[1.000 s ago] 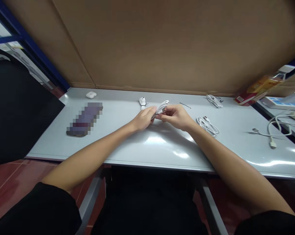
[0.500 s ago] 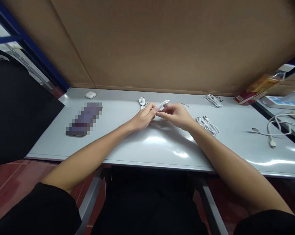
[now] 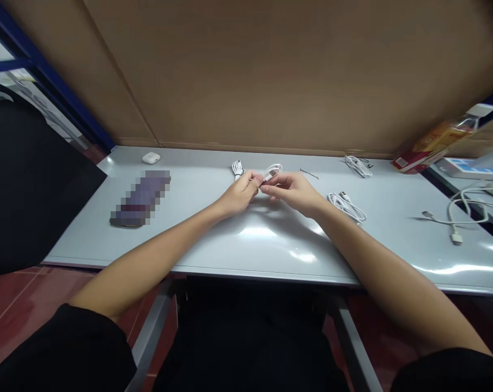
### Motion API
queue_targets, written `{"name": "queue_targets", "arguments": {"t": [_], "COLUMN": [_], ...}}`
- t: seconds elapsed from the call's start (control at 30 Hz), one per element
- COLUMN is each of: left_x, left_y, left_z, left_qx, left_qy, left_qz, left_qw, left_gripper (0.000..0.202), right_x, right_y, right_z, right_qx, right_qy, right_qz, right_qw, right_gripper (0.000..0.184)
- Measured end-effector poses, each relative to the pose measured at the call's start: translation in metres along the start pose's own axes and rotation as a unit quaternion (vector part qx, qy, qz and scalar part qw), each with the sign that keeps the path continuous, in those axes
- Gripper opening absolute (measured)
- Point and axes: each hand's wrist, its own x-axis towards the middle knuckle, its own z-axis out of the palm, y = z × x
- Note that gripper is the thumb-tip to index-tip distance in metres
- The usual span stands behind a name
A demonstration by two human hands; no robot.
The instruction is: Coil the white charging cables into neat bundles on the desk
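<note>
A coiled white USB cable [image 3: 274, 170] is held up between my two hands above the table. My left hand [image 3: 242, 193] is closed round its left end, with the thumb pressed on top. The fingers of my right hand [image 3: 293, 190] pinch at the same coil from the right, and part of it is hidden behind them. Just behind my left hand lies a second white cable [image 3: 237, 169], bundled with a dark tie. Beyond my right hand is a loose black twist tie [image 3: 309, 173].
On the grey table [image 3: 213, 250] to the right lie two coiled white cables, one near [image 3: 347, 208] and one far [image 3: 358, 166], plus a loose cable [image 3: 456, 238]. A blurred-out flat object [image 3: 142, 198] and a white earbud case [image 3: 151, 158] are left. Cardboard [image 3: 246, 76] stands behind.
The held coil has tilted slightly to the left, its loop shifting a little. Both hands stay almost in the same place, with small finger movements.
</note>
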Motion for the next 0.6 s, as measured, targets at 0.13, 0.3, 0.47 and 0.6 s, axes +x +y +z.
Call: {"name": "queue_targets", "arguments": {"t": [0.13,0.3,0.47,0.6], "left_x": [0.001,0.001,-0.001,-0.002], "left_y": [-0.001,0.0,0.005,0.009], "left_z": [0.001,0.0,0.002,0.001], "left_qx": [-0.016,-0.002,0.01,0.053], "left_qy": [-0.032,-0.032,-0.018,-0.013], "left_qz": [0.018,0.025,0.011,-0.021], "left_qw": [0.999,0.999,1.0,0.998], "left_gripper": [0.038,0.04,0.035,0.032], "right_x": [0.001,0.003,0.004,0.004], "right_y": [0.0,0.005,0.008,0.006], "right_z": [0.001,0.0,-0.001,0.0], "right_qx": [0.063,0.11,0.105,0.025], "right_qy": [-0.005,-0.021,-0.012,0.056], "right_qz": [0.005,0.027,0.02,-0.012], "right_qw": [0.998,0.993,0.994,0.998], "right_gripper": [0.034,0.033,0.031,0.027]}}
